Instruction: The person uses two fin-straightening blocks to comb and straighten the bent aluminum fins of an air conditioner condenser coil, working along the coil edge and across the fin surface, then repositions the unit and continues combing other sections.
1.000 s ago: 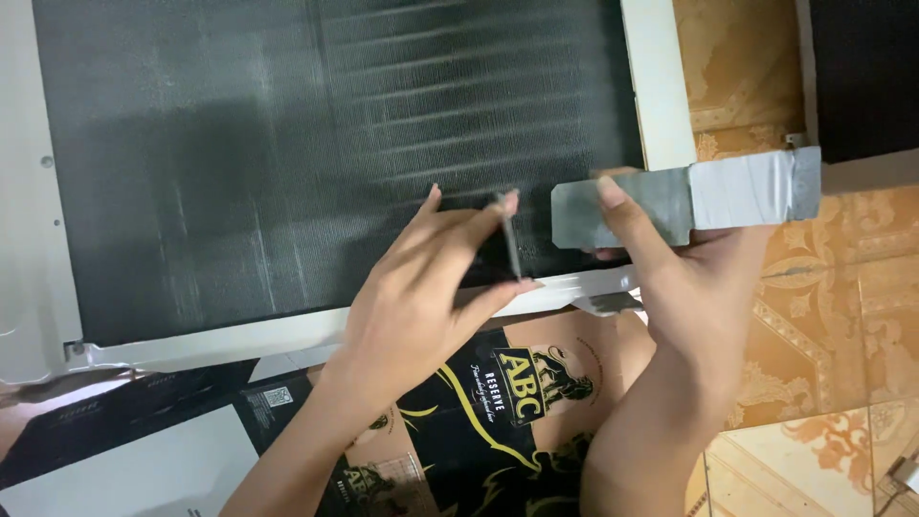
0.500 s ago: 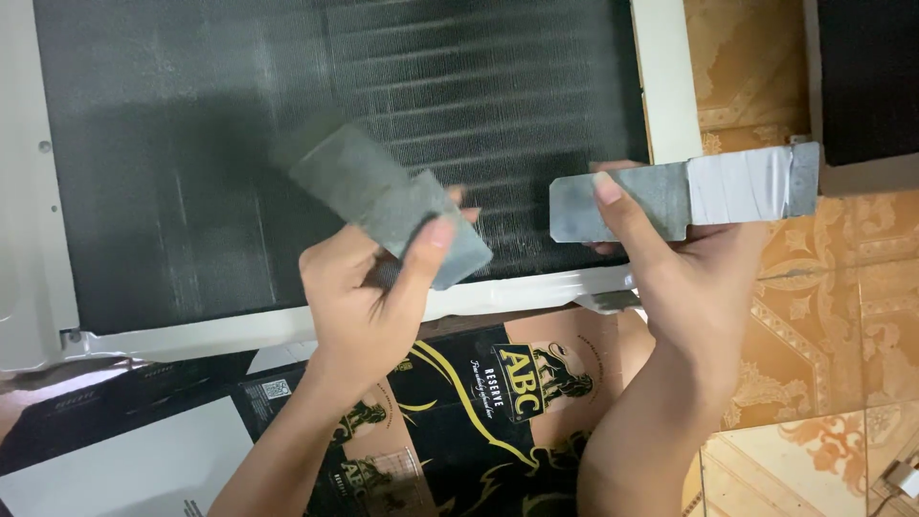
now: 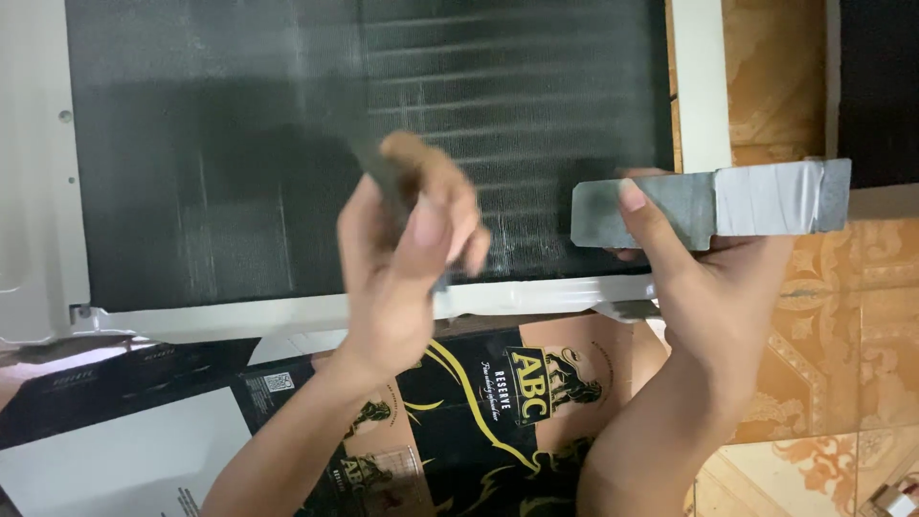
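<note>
My left hand (image 3: 407, 263) is raised in front of a dark finned coil panel (image 3: 239, 144) and pinches a small grey flat piece (image 3: 386, 182), which is blurred by motion. My right hand (image 3: 704, 287) holds a long grey block (image 3: 661, 209) level, thumb on its front face. The block's right end is wrapped in silver tape (image 3: 780, 196). The block hangs at the panel's lower right corner, and I cannot tell whether it touches the fins. The two hands are apart.
The panel sits in a white frame (image 3: 694, 86) lying on a floor of orange patterned tiles (image 3: 842, 316). Flattened black and gold cardboard (image 3: 498, 402) lies under my forearms. A small metal object (image 3: 895, 500) is at the bottom right corner.
My left hand lay flat on the fins, then lifted the small grey piece and has turned it edge-on, higher and to the left. The right hand and block barely moved.
</note>
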